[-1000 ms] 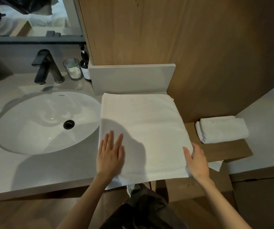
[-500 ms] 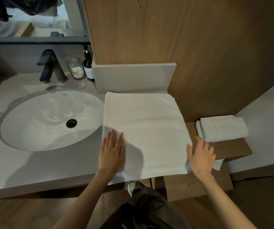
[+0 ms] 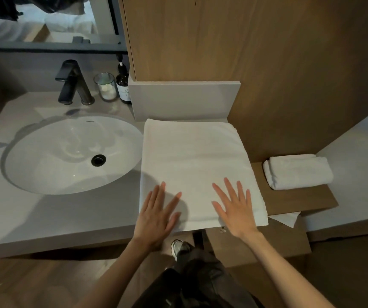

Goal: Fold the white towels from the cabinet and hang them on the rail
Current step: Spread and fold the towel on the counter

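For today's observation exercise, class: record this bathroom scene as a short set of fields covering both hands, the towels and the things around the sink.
left hand: open, flat on near left part of large towel
right hand: open, flat on near right part of large towel
large towel: white, spread flat on counter right of sink
small towel: folded, on wooden shelf
behind sink: black faucet, glass jar, dark bottle
rail: not in view

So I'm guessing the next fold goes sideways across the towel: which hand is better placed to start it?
Probably the right hand: it lies flat by the white towel's free right edge, which overhangs the counter. The left hand can pin the other side.
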The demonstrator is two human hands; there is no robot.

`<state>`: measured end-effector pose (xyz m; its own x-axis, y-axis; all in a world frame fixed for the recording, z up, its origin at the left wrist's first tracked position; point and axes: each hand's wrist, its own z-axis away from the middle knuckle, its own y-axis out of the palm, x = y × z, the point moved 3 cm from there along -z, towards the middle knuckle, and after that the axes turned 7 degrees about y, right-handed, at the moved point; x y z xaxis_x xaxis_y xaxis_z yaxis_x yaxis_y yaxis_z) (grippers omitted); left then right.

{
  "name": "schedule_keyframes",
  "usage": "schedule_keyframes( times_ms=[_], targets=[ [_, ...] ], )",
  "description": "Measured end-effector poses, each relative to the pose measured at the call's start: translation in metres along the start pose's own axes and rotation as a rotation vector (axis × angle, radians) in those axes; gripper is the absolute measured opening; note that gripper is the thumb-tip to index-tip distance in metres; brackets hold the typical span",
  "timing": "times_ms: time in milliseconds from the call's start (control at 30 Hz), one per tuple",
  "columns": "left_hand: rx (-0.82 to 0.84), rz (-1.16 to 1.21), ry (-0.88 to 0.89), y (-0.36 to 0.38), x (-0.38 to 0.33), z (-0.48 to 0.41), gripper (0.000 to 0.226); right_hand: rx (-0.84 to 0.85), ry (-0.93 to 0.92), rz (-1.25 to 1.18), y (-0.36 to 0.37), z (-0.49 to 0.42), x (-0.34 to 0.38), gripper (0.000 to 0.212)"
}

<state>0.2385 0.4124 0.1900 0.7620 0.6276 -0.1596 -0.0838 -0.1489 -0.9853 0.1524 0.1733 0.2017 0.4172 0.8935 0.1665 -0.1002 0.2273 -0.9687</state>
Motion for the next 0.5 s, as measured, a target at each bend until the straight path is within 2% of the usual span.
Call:
schedule_keyframes(
  times_ms=[233, 367, 500],
  targets=[
    [-0.030, 0.120, -0.038, -0.012, 0.021, 0.024, 0.049, 0.037, 0.068, 0.033, -0.015, 0.008, -0.044, 0.056],
    [-0.182, 0.171, -0.144, -0.036, 0.028, 0.011, 0.025, 0.004, 0.099, -0.065, -0.034, 0.002, -0.024, 0.047],
    [-0.179, 0.142, -0.199, -0.037, 0.048, -0.017, 0.028, 0.044, 0.074, -0.095, -0.040, -0.004, 0.009, 0.044]
  ],
)
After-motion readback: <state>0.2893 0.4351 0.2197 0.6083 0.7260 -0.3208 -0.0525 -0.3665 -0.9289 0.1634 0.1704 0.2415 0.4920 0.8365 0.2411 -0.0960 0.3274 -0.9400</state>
